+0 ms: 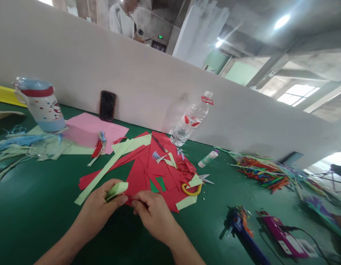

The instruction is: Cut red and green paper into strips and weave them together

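Note:
My left hand [97,206] is closed around a curled piece of light green paper [118,188], thumb and fingers pinching its lower side. Close beside it, my right hand [156,212] pinches a small bit of red paper [129,200] that spans the gap between both thumbs. Whether the red and green pieces are joined is hidden by my fingers. Behind the hands lies a pile of red paper sheets [138,173], and a long light green paper strip [104,171] slants across its left side. Yellow-handled scissors [192,192] rest at the pile's right edge, partly under green scraps.
A glue stick [208,159] and a tilted-looking water bottle [189,123] stand beyond the pile. At right are pipe cleaners [265,171], a blue glue gun [243,230] and a purple corded device [283,235]. A tumbler [46,106], pink paper [84,129] and phone [107,106] are left.

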`<state>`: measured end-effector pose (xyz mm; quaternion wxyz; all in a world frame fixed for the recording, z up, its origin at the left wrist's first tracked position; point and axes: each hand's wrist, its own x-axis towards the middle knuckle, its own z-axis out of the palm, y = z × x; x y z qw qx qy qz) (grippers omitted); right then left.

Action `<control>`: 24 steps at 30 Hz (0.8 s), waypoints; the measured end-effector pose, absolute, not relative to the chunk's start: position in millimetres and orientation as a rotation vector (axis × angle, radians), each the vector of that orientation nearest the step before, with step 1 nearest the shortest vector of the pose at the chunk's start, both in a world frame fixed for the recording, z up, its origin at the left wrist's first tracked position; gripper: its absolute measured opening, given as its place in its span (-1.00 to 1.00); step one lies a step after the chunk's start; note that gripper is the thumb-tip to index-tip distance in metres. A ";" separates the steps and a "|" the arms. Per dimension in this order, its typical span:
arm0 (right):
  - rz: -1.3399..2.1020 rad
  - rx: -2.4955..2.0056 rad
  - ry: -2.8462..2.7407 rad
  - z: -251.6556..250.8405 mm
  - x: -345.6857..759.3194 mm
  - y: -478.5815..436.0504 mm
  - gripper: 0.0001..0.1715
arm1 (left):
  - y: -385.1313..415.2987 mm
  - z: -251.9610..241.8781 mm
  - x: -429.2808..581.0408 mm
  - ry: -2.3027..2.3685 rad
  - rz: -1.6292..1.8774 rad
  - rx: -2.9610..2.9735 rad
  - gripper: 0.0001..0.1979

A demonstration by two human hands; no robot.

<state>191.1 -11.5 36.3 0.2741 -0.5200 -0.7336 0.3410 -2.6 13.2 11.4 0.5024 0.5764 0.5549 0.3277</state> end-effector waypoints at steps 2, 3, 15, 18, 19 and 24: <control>0.932 -1.429 -1.948 37.4 193.8 -10.5 -0.77 | 12.5 10.4 -2.5 1.303 0.808 1.351 -0.53; 0.935 -1.443 -1.917 37.6 195.5 -9.8 -0.76 | 11.8 10.7 -2.3 1.279 0.820 1.309 -0.52; 1.048 -1.373 -1.508 27.1 205.6 -2.0 -0.64 | 5.8 18.9 2.8 0.953 0.621 1.176 -0.46; 1.094 -1.377 -1.542 30.3 200.7 -5.7 -0.66 | 6.3 14.0 5.3 0.953 0.569 1.189 -0.45; 1.090 -1.368 -1.561 32.0 198.2 -7.2 -0.67 | 6.3 12.8 6.2 0.955 0.551 1.201 -0.44; 1.029 -1.350 -1.534 36.6 188.7 -9.8 -0.80 | 3.8 11.1 10.3 0.948 0.501 1.227 -0.40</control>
